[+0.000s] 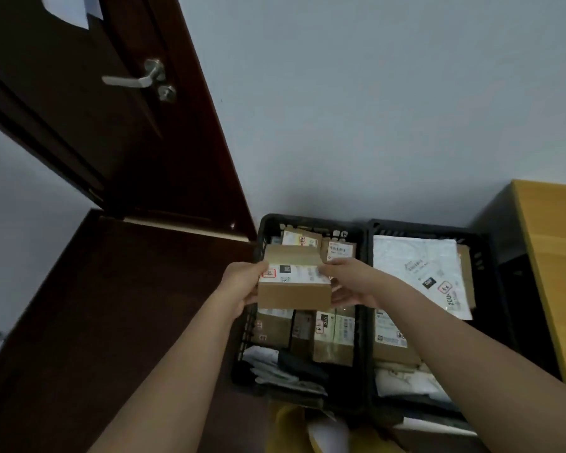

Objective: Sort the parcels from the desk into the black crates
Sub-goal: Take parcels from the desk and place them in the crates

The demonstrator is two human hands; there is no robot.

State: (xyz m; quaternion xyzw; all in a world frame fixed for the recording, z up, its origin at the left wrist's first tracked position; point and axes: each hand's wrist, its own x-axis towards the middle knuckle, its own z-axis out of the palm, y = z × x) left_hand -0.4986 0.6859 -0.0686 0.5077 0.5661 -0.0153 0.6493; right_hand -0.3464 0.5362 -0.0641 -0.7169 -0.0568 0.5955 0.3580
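A brown cardboard parcel with a white shipping label hangs above the left black crate. My left hand grips its left end and my right hand grips its right end. Several labelled brown boxes fill the left crate beneath it. The right black crate stands against it and holds a large white mailer bag lying on top of brown boxes and white bags.
Both crates sit on a dark brown floor against a pale wall. A dark wooden door with a metal handle stands open at the left. A yellow wooden desk edge runs along the right. Something yellow lies at the bottom.
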